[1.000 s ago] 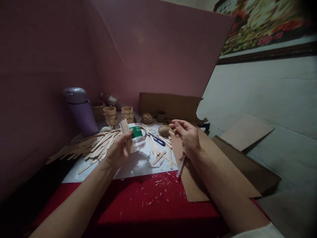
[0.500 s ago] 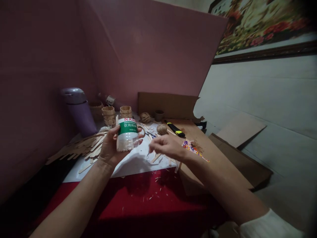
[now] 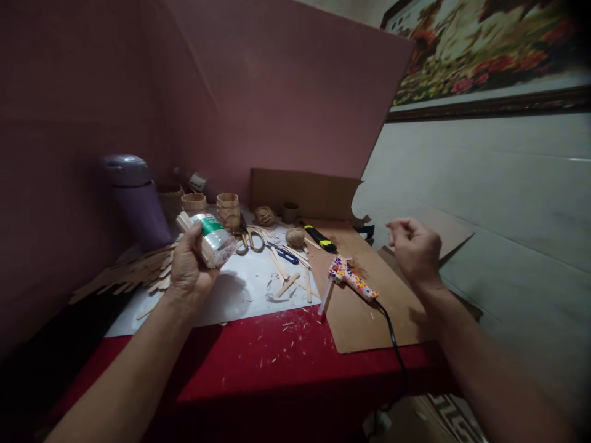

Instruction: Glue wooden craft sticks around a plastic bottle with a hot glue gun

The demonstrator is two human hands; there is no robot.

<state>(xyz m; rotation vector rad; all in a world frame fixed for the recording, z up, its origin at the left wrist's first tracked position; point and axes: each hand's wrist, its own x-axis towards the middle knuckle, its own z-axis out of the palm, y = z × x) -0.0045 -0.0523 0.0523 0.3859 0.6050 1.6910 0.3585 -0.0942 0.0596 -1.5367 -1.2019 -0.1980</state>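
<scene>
My left hand (image 3: 187,264) grips a clear plastic bottle (image 3: 213,240) with a green label, tilted, with wooden craft sticks pressed against its side. It is raised above a white sheet (image 3: 240,289). My right hand (image 3: 413,249) hovers to the right, above the brown cardboard (image 3: 364,314), with fingers loosely curled and nothing visible in them. A patterned glue gun (image 3: 349,277) lies on the cardboard between my hands, its black cord running off the table edge.
A heap of craft sticks (image 3: 124,274) lies at left beside a purple flask (image 3: 133,200). Small stick-covered cups (image 3: 228,210), twine balls (image 3: 294,237), scissors (image 3: 249,239), a yellow-black cutter (image 3: 319,237) and loose sticks (image 3: 289,284) crowd the back. Wood chips litter the red cloth (image 3: 277,369).
My right hand swung from the loose sticks out to the right and up, uncovering the glue gun. My left hand tilted the bottle and shifted it left.
</scene>
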